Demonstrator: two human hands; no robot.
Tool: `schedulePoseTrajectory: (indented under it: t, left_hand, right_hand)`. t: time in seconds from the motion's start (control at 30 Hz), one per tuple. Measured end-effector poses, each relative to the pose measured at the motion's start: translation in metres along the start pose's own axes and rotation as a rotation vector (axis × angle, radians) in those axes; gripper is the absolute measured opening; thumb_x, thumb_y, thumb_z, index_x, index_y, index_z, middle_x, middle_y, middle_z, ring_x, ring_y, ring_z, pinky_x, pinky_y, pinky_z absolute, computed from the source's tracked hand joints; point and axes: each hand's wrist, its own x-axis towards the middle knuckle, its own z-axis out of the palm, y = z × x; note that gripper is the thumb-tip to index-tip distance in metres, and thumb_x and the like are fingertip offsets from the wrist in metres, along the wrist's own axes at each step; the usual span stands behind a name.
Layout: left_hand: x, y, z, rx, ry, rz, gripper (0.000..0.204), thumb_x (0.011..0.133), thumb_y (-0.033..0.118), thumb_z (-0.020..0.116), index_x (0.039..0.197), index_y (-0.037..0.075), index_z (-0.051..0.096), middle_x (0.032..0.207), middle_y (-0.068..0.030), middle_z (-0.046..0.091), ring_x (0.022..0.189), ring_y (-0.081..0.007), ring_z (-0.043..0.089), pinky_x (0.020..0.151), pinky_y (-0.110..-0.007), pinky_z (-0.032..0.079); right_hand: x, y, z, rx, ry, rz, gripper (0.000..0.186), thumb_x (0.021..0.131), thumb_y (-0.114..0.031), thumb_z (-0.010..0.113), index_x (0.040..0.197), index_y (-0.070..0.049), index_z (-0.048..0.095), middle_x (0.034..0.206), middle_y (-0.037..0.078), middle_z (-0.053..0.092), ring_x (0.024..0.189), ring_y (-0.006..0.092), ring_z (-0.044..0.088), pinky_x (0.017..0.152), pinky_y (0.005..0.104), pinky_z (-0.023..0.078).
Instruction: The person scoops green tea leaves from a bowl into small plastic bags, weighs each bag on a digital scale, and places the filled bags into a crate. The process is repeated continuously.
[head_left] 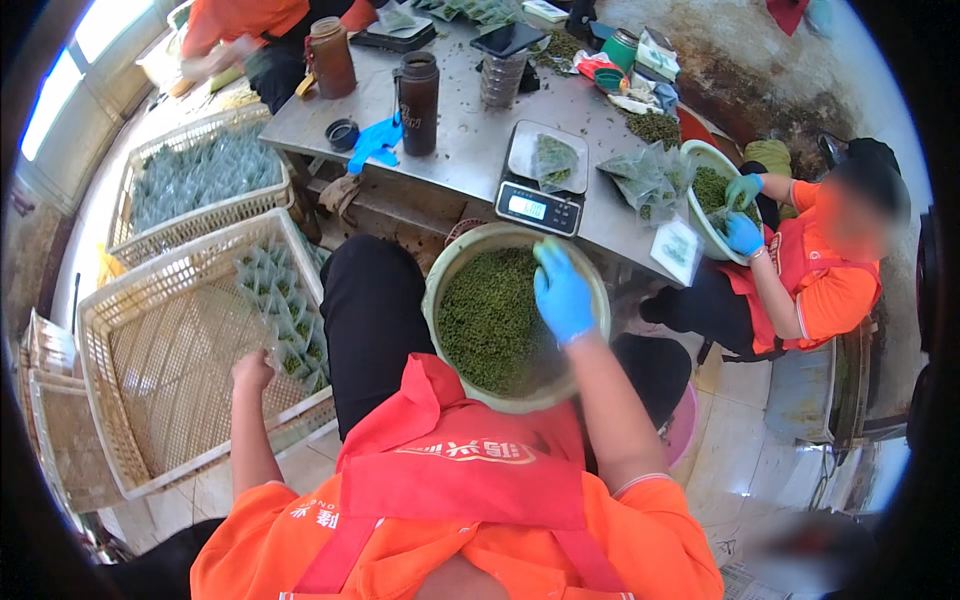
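Note:
A pale green bowl full of small green leaves rests on my lap. My right hand, in a blue glove, lies over the far side of the leaves with its fingers stretched toward the rim. My bare left hand hangs over the near side of a cream plastic basket, fingers curled; whether it holds anything is unclear. Several small clear packets of leaves lie in that basket's right corner. Just beyond the bowl, a digital scale carries one clear packet.
A metal table holds a dark bottle, a brown bottle, a loose blue glove and empty packets. A second basket of packets stands behind. At the right a seated person's gloved hands work in another bowl.

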Motion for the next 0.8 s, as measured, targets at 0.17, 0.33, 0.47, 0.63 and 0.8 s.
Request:
schedulePoseTrajectory:
  t: [0.17,0.33,0.47,0.63,0.8]
  left_hand:
    - [-0.027,0.11,-0.095,-0.319,0.563,0.223,0.02,0.079,0.015,0.061,0.098,0.009,0.062,0.09,-0.0095,0.067,0.082,-0.0282,0.064,0.073,-0.039,0.05]
    - [-0.037,0.234,-0.139,-0.532,0.781,0.746,0.012,0.078,0.008,0.063,0.09,0.009,0.064,0.081,-0.0078,0.067,0.077,-0.0252,0.063,0.083,-0.038,0.049]
    - [-0.037,0.306,-0.133,-0.629,0.695,1.062,0.013,0.077,0.008,0.063,0.089,0.008,0.065,0.075,-0.0078,0.065,0.069,-0.0231,0.064,0.084,-0.038,0.049]
    - [-0.031,0.38,-0.124,-0.598,0.406,1.227,0.012,0.078,0.011,0.063,0.09,0.01,0.065,0.079,-0.01,0.066,0.068,-0.0246,0.065,0.063,-0.033,0.052]
    - [-0.011,0.407,-0.101,-0.877,0.304,1.023,0.013,0.078,0.015,0.063,0.091,0.011,0.064,0.072,-0.0088,0.064,0.064,-0.0263,0.063,0.057,-0.035,0.05]
  right_hand:
    - [0.106,-0.019,-0.009,-0.243,-0.128,0.288,0.057,0.078,-0.007,0.05,0.133,-0.012,0.038,0.144,0.022,0.024,0.089,0.0378,0.061,0.073,0.0457,0.051]
    - [0.13,0.003,0.002,-0.256,-0.08,0.361,0.045,0.077,-0.006,0.05,0.122,-0.008,0.049,0.138,0.021,0.034,0.09,0.0381,0.061,0.073,0.0451,0.051]
    - [0.092,0.024,0.016,-0.112,0.214,0.052,0.035,0.082,-0.01,0.051,0.117,-0.007,0.052,0.121,0.015,0.05,0.093,0.035,0.059,0.076,0.0421,0.05]
    - [0.066,0.01,0.012,0.055,0.224,0.081,0.036,0.082,-0.008,0.052,0.118,-0.008,0.053,0.124,0.017,0.049,0.097,0.0356,0.057,0.082,0.0385,0.049]
    - [0.116,-0.006,0.006,-0.259,0.003,0.324,0.041,0.081,-0.009,0.051,0.122,-0.011,0.049,0.134,0.02,0.04,0.09,0.0365,0.06,0.072,0.0451,0.05]
